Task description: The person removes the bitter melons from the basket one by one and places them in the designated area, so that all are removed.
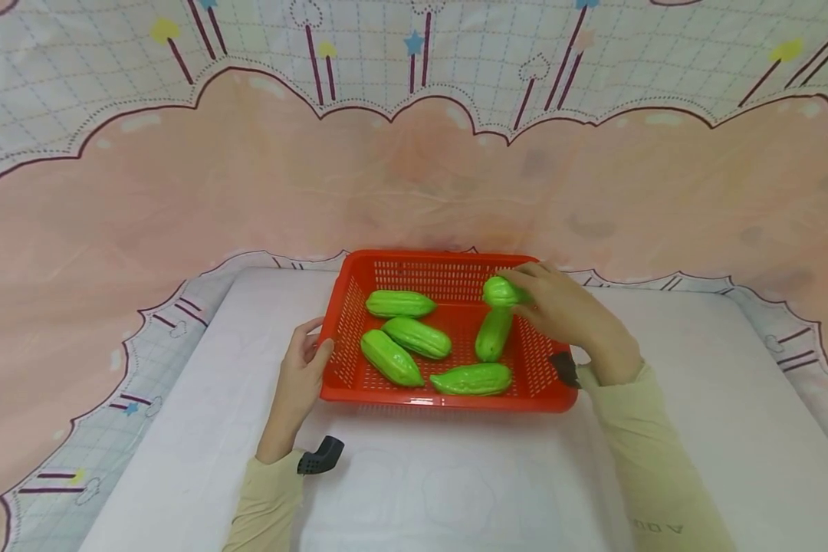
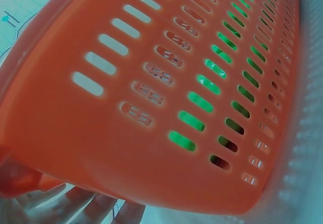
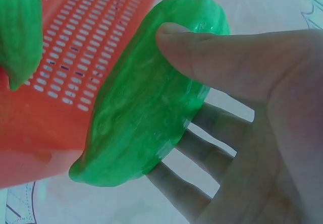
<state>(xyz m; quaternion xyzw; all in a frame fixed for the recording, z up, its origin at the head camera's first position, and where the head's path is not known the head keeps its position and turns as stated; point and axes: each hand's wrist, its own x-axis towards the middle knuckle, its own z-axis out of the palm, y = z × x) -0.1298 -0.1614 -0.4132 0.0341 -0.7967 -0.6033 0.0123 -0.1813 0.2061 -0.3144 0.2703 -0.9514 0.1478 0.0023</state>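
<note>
A red plastic basket [image 1: 386, 397] with slotted walls stands on the white table. My left hand [image 1: 302, 376] holds its left rim, thumb at the edge; in the left wrist view the fingers [image 2: 96, 209] show below the basket's wall [image 2: 101, 148]. My right hand [image 1: 562, 310] grips a green bitter melon [image 1: 502, 292] over the basket's right side. The right wrist view shows the thumb [image 3: 176, 42] across this melon [image 3: 136, 98] and the other fingers against its far side. Beneath it, another bitter melon [image 1: 493, 337] lies in the basket.
Several more bitter melons lie in the basket: one at the front [image 1: 471, 379], the others, such as the back one [image 1: 400, 303], on the left. A patterned cloth [image 1: 414, 184] hangs behind the white table [image 1: 441, 483].
</note>
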